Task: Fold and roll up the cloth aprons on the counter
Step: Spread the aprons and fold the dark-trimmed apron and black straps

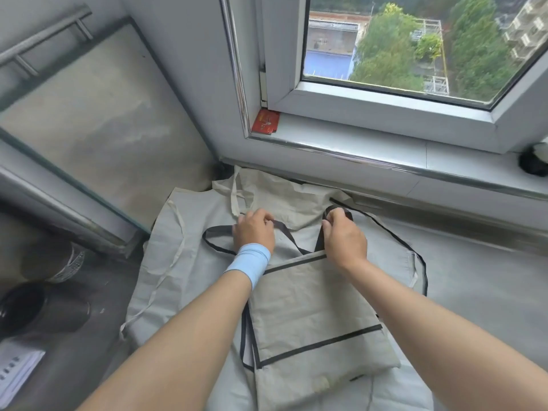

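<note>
A beige apron with black trim (pixel 314 310) lies folded into a narrow panel on top of other pale aprons (pixel 178 247) spread over the grey counter (pixel 474 277). Its black neck strap (pixel 284 229) loops out past the panel's far end. My left hand (pixel 255 229), with a light blue band at the wrist, is closed on the strap's left part. My right hand (pixel 344 235) pinches the strap's right part between thumb and fingers. A cream apron (pixel 281 191) with pale ties lies crumpled behind both hands, against the wall.
A window sill (pixel 355 137) runs behind the counter with a red card (pixel 265 121) in its corner and a dark object (pixel 533 161) at its right end. A glass panel (pixel 98 123) stands to the left. Dark containers (pixel 26 307) sit low on the left.
</note>
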A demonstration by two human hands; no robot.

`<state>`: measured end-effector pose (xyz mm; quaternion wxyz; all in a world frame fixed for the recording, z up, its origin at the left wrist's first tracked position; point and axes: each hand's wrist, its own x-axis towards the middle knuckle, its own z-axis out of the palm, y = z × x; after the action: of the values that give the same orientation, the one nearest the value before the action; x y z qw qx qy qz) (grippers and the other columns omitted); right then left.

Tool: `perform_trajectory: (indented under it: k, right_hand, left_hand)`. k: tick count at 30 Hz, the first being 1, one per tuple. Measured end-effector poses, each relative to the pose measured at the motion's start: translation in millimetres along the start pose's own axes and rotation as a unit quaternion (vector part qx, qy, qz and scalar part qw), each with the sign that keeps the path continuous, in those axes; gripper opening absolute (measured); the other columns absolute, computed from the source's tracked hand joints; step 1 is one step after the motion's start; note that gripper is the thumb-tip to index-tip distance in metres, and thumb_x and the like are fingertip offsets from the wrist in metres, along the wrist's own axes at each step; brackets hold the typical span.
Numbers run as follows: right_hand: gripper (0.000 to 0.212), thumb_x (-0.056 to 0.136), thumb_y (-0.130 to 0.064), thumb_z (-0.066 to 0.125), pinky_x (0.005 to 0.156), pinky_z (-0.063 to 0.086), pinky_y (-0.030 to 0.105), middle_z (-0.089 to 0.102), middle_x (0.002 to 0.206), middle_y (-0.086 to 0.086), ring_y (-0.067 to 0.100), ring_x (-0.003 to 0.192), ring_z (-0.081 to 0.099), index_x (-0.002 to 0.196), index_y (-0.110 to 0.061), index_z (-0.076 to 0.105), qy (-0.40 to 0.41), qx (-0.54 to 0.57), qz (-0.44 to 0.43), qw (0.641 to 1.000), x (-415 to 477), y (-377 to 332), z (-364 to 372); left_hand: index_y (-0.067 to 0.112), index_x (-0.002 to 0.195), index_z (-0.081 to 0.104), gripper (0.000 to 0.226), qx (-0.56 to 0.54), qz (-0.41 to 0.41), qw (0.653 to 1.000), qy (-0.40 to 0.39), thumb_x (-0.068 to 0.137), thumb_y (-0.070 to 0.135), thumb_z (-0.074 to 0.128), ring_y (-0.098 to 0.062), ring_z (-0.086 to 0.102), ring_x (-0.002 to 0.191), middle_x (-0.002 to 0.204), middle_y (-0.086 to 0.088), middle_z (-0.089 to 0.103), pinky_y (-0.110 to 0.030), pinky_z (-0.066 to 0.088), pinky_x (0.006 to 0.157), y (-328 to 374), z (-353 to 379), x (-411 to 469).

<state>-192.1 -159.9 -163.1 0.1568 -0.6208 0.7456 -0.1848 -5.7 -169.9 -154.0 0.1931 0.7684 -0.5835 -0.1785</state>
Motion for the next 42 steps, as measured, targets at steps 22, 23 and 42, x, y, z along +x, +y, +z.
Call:
perform_trajectory:
  k: [22, 23, 42]
  right_hand:
    - [0.035, 0.086, -0.045, 0.062, 0.075, 0.046, 0.032, 0.062, 0.111, 0.006, 0.028, 0.101, 0.063, 0.109, -0.018, 0.063, -0.127, -0.203, -0.094, 0.966, 10, -30, 21]
    - [0.030, 0.086, -0.039, 0.063, 0.072, 0.046, 0.030, 0.064, 0.109, 0.004, 0.026, 0.098, 0.065, 0.107, -0.018, 0.064, -0.134, -0.210, -0.095, 0.964, 12, -30, 22]
    - [0.023, 0.068, -0.012, 0.051, 0.070, 0.047, 0.039, 0.058, 0.101, 0.004, 0.029, 0.087, 0.057, 0.089, -0.018, 0.061, -0.051, -0.071, -0.363, 0.928, -102, 35, -15]
  left_hand:
    - [0.025, 0.126, 0.052, 0.060, 0.166, 0.222, 0.928, -0.247, 0.072, 0.045, 0.070, -0.025, 0.037, 0.120, 0.129, 0.000, 0.041, -0.038, 0.036, 0.104, -16, 16, -58]
    - [0.027, 0.126, 0.054, 0.061, 0.149, 0.239, 0.925, -0.253, 0.071, 0.046, 0.072, -0.024, 0.035, 0.124, 0.133, 0.002, 0.040, -0.037, 0.034, 0.106, -18, 17, -61]
    - [0.019, 0.109, 0.055, 0.033, 0.166, 0.341, 0.908, -0.178, 0.083, 0.039, 0.054, -0.029, 0.049, 0.099, 0.108, -0.005, 0.050, -0.040, 0.042, 0.083, -13, 9, -147]
